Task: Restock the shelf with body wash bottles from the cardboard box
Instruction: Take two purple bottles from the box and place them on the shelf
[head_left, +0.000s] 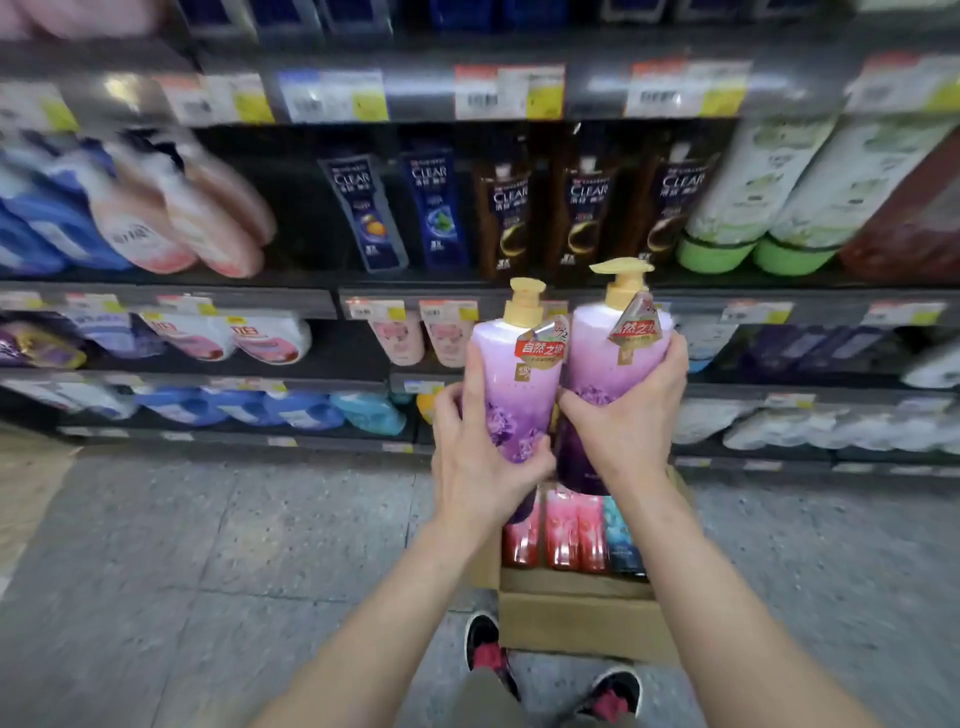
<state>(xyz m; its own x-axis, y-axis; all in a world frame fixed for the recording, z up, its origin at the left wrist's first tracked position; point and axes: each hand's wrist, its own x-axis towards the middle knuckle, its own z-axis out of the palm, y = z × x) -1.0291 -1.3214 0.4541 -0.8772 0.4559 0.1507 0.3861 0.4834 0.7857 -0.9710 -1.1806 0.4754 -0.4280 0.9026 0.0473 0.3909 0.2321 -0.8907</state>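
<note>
Arms outstretched, left hand (485, 462) is gripping the left bottle (519, 395), right hand (631, 423) the right bottle (597, 358), both upright above the cardboard box (582, 618).

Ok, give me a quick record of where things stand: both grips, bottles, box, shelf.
left grip: holds left purple bottle, upright
right grip: holds right purple bottle, upright
bottles: side by side above the box, yellow pump tops
cardboard box: on floor, red, pink and teal bottles inside
shelf: ahead, stocked; target slot unclear
</note>
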